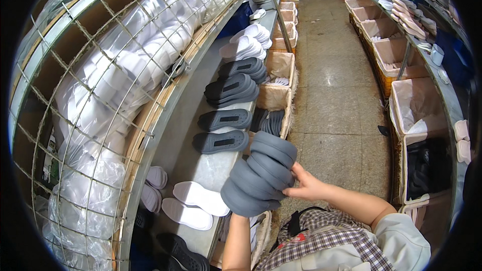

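Note:
Between my hands is a stack of several grey shoe soles (pixel 261 173), pressed together and held up at a tilt over the edge of the left shelf. My right hand (pixel 307 183) grips the stack's right side, thumb and fingers against the rims. From below, my left hand (pixel 241 217) bears the stack; its fingers are hidden behind the soles. Two single grey soles (pixel 221 142) lie flat on the shelf just beyond, with stacked dark grey soles (pixel 232 89) farther back. Left of my left wrist lies a pair of white soles (pixel 188 214).
The metal shelf (pixel 208 168) runs along my left under a wire mesh (pixel 100 100) with bagged white soles behind it. Lined baskets (pixel 273 98) stand below its edge. A stone-floored aisle (pixel 336 100) leads ahead. More lined baskets (pixel 416 105) and another shelf (pixel 432 65) line the right side.

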